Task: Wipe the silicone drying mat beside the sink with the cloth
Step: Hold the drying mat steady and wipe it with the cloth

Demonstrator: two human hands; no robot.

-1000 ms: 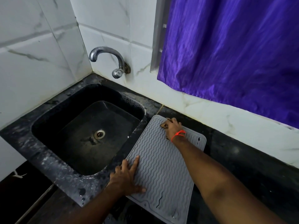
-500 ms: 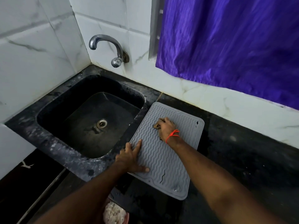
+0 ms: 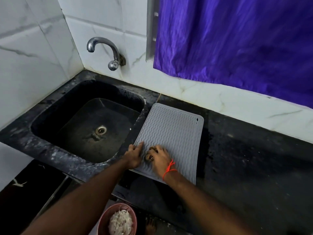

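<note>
The black counter [image 3: 245, 150] carries the grey silicone drying mat [image 3: 174, 133], lying flat just beside the sink [image 3: 84, 122] under the purple curtain [image 3: 237, 39]. The change is on the mat: the right hand [image 3: 160, 157], which a second ago worked the far end near the wall, has drawn back to the near left corner, so one long stroke looks done. Its fingers curl over a small dark cloth [image 3: 149, 156], mostly hidden beneath them. The left hand [image 3: 135, 154] has barely shifted; it lies flat with fingers straight, pressing the mat's near left edge to steady it. The right half looks still to wipe.
</note>
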